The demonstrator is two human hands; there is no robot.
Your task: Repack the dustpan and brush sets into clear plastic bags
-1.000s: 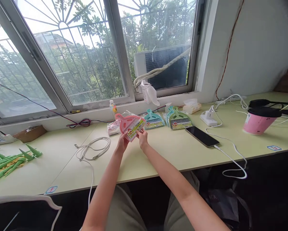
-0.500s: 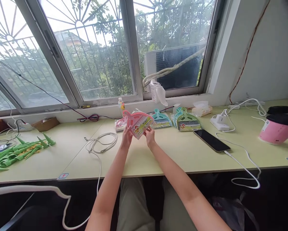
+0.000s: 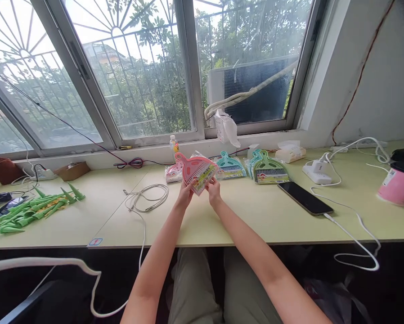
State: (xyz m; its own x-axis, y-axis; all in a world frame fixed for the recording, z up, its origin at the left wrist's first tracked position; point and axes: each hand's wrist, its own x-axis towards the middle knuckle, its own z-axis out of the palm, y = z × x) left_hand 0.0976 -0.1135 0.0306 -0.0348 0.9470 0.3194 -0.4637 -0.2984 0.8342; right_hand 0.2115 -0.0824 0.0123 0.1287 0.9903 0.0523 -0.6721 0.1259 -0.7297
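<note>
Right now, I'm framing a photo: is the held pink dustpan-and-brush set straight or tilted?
Tilted. On the pink dustpan-and-brush set, the handle points toward the picture's upper left and the label slants up rightward.

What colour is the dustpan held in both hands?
The dustpan is pink; it shows best in the head view.

Dustpan set [image 3: 198,170] between your left hand [image 3: 185,194] and right hand [image 3: 214,190], above the table [image 3: 272,218]. Bottle [image 3: 173,145] behind it, leftward. Coiled cable [image 3: 150,208] to your left; phone [image 3: 305,198] to your right, nearer you than the socket block [image 3: 316,173]; cup [image 3: 398,186] farther right.
</note>
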